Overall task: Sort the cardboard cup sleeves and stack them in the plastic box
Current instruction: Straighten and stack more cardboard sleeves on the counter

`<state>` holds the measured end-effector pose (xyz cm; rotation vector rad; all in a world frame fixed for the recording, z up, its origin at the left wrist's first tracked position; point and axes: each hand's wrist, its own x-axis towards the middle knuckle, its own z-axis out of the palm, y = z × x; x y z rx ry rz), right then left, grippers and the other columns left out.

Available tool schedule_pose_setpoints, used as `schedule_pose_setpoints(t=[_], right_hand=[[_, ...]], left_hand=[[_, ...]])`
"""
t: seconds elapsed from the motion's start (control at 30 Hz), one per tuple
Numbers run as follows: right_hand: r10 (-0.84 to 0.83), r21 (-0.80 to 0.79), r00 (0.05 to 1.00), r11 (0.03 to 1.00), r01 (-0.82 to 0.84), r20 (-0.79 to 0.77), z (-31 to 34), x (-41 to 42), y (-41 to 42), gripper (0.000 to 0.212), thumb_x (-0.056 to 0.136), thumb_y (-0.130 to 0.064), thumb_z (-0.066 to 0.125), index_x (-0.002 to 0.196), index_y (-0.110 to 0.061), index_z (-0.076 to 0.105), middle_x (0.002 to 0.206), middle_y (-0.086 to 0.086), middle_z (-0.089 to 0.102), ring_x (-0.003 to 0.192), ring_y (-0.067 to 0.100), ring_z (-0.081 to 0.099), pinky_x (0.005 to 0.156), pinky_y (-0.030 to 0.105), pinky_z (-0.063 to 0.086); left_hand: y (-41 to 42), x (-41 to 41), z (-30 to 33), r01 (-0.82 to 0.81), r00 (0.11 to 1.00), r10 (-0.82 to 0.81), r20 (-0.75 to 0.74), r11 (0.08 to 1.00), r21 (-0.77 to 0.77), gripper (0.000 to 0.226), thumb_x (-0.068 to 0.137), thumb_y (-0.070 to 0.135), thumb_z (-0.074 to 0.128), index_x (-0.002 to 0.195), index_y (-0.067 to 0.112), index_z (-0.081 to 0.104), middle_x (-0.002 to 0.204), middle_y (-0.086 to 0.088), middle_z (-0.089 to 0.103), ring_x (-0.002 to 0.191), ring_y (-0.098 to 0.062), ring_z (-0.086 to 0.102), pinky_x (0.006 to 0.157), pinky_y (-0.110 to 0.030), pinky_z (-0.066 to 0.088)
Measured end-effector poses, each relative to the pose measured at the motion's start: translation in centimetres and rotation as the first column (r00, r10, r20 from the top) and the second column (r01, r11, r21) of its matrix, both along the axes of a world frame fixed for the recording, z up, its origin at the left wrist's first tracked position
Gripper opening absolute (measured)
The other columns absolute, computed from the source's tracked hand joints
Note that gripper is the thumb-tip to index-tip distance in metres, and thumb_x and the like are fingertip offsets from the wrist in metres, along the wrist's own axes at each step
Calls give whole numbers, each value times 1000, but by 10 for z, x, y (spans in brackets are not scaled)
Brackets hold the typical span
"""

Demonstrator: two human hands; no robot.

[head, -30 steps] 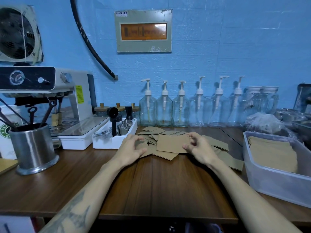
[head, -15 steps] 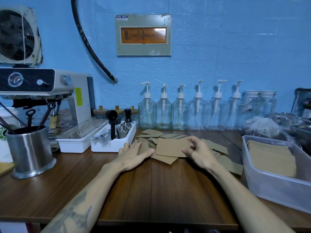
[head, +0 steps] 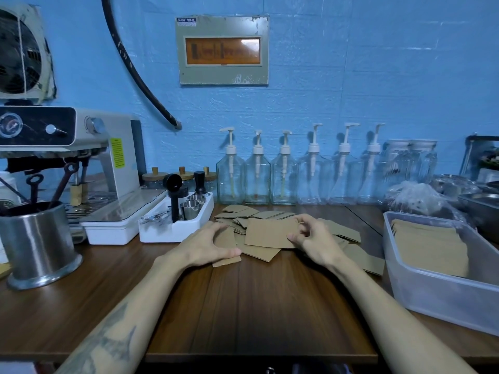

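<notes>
Since half a second ago the left hand (head: 208, 245) has drawn a little toward the person, its fingers now curled over a cardboard sleeve (head: 226, 248) with the thumb laid along the sleeve's near edge, while the right hand has scarcely shifted. At the far left a steel canister (head: 37, 245) holds dark-handled tools, and behind it stands an espresso machine (head: 81, 147) on the wooden counter (head: 256, 306). Next comes a white tray (head: 178, 228) with a tamper and small metal cups, just beside the left hand. In the middle lies the loose pile of cup sleeves (head: 248, 214), overlapping flat on the counter in front of a row of clear pump bottles (head: 297, 179) against the blue wall. The right hand (head: 314, 238) pinches the right edge of the top sleeve (head: 271, 233) between thumb and curled fingers, holding it flat just above the pile; more sleeves spread out under and to the right of this hand. At the far right sits the plastic box (head: 432, 290), well apart from the hands, with a neat stack of sleeves (head: 429, 244) already lying inside it.
</notes>
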<state>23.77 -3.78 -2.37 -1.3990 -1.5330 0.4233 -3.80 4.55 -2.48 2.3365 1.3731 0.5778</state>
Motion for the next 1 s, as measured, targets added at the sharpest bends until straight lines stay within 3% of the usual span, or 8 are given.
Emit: schedule_pose_setpoints(t=[0.3,0.43,0.53,0.63,0.73,0.8,0.9,1.0], right_hand=[[5,-17,1000,1000,-6,-19,1,-1,-1,23,92,-4,65,111,-13,55,70,10,35,64,20,37,60,26,34],[12,-43,998,999,-15,-57,3,-3,-3,29,93,0,63,118,-9,52,73,14,35,63,21,40,53,19,40],[28,-43,997,999,-31,-78,4,-4,-5,33,92,3,63,122,-5,52,77,14,40,62,21,44,50,15,43],[49,-43,994,998,-54,-94,6,-5,-7,36,91,6,62,124,-4,52,77,15,39,57,14,47,50,15,45],[104,-47,989,993,-110,-105,7,-7,-9,42,91,12,59,128,-5,52,76,14,35,53,5,51,56,22,51],[140,-49,984,988,-146,-109,7,-9,-10,47,89,17,56,131,-5,51,77,14,34,60,15,49,59,25,53],[172,-60,980,982,-179,-100,9,-13,-12,55,87,24,47,133,-6,52,79,14,35,72,28,46,60,24,54],[197,-83,975,975,-206,-105,9,-14,-15,64,82,28,39,133,-7,54,78,15,38,73,29,49,65,34,52]], left_hand=[[0,-1,4,-76,939,53,341,995,57,36,86,34,74,118,20,65,117,-2,56,108,-18,57,92,-32,49],[-8,2,11,15,698,99,710,988,-153,4,88,18,74,90,16,77,92,-9,74,85,-19,69,68,-31,57],[-13,4,16,43,569,121,814,983,-176,8,86,20,75,93,15,76,87,-3,76,76,-9,67,58,-13,49],[-19,12,17,67,510,128,851,980,-187,9,90,19,72,97,13,72,87,-4,77,71,-7,68,57,-14,48],[-23,24,11,80,538,97,837,983,-165,8,94,12,66,99,8,61,90,-12,70,64,-14,63,52,-19,49],[-25,29,7,52,604,97,791,986,-160,11,95,13,65,99,8,56,97,-16,64,65,-18,63,54,-21,51],[-27,35,3,-71,810,72,582,997,-26,17,92,26,69,91,17,54,85,-2,55,63,-11,52,60,-20,43],[-28,38,-1,-107,887,45,460,988,110,24,89,32,72,89,21,51,86,5,44,70,-9,43,64,-21,36]])
